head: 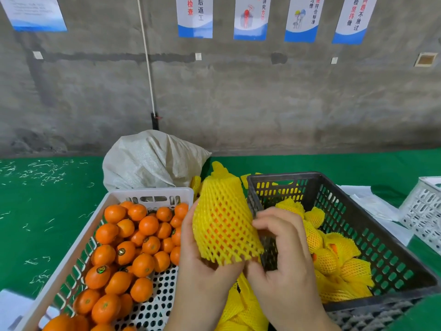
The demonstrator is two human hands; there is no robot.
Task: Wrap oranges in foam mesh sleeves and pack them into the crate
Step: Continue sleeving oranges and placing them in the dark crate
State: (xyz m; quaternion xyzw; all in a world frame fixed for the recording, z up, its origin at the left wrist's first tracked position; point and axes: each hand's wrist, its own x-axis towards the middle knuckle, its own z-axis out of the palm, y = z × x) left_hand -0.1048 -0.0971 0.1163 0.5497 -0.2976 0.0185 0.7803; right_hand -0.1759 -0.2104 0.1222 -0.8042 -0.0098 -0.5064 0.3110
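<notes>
An orange shows through a yellow foam mesh sleeve (224, 218) held up between the two crates. My left hand (200, 263) grips it from the left and below. My right hand (281, 254) pinches the sleeve's right side and lower rim with curled fingers. The white crate (114, 194) on the left holds several bare oranges (128, 249). The dark crate (386, 240) on the right holds several wrapped oranges (334, 256).
Loose yellow sleeves (241, 306) lie between the crates below my hands. A white woven sack (152, 161) stands behind the crates. Another white crate (424, 211) and white paper (372, 204) lie at the right on the green surface (47, 211).
</notes>
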